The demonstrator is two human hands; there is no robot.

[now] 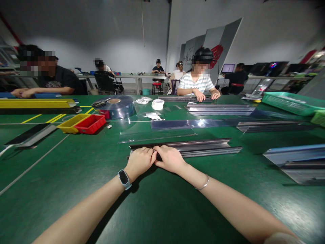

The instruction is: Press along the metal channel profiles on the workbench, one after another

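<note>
A dark metal channel profile [208, 146] lies crosswise on the green table in front of me. My left hand [142, 160], with a watch at the wrist, is curled over the profile's left part. Right beside it, my right hand [169, 158] also grips the profile, its fingers bent over the edge and the two hands touching. The fingertips of both hands are partly hidden behind the profile's near side. Just beyond lies a clear plastic strip [157, 136].
Behind are a yellow bin [73, 123], a red bin [91, 124], a large film roll [119, 106] and white tape rolls [157, 104]. More profiles [299, 162] lie at the right, near a green basket [289, 103]. A person [196, 81] works across the table.
</note>
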